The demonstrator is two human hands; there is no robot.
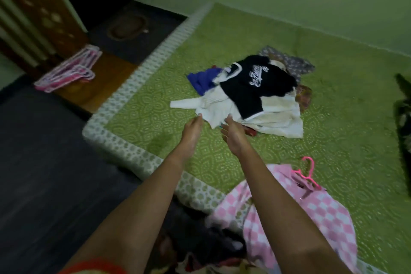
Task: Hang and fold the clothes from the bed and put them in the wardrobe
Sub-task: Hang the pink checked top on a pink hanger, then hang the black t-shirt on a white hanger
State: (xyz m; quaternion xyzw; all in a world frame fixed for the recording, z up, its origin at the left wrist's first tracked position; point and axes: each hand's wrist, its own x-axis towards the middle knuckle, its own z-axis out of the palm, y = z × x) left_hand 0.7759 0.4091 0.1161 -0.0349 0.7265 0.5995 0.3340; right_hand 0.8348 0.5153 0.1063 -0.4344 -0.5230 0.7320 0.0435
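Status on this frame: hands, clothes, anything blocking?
Left hand and right hand open, fingertips at white garment. Black T-shirt lies on it. Nothing in the way.

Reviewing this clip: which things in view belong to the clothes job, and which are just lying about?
Job: clothes pile; white garment at its near edge, left hand and right hand reaching it; pink checked garment with pink hanger; stack of pink hangers.
Lying about: oval mat on floor; dark object at right edge.
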